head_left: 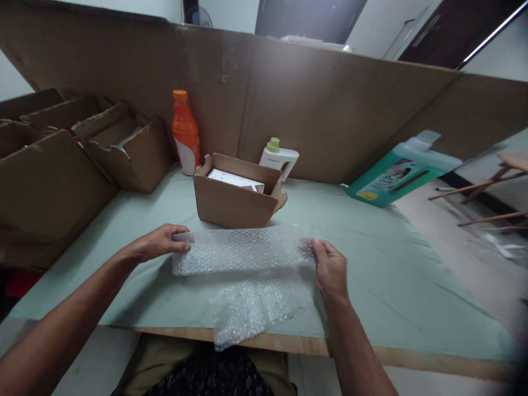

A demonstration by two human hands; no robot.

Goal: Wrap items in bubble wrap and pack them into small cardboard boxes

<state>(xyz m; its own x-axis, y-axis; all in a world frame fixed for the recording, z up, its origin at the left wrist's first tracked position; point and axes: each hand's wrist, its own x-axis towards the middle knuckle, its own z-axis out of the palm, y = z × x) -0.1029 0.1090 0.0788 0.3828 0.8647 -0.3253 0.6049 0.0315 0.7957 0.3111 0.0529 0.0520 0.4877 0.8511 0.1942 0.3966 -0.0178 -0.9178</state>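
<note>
A clear strip of bubble wrap [243, 250] is stretched level between my two hands, just above the table. Its left end is pinched by my left hand [165, 242], thumb below and fingers above. My right hand [331, 267] grips the right end with its fingers closed. Under the strip lies a second, crumpled piece of bubble wrap [259, 308], which hangs a little over the table's front edge; whether the two pieces join cannot be seen. Right behind the strip stands an open cardboard box [233, 203] with a white carton [236, 180] inside.
An orange bottle [185, 135], a white bottle with a green cap [280, 157] and a large green liquid bottle [402, 170] stand at the back. Several cardboard boxes [53, 187] fill the left side. A tall cardboard panel [330, 110] borders the cloth-covered table [396, 275].
</note>
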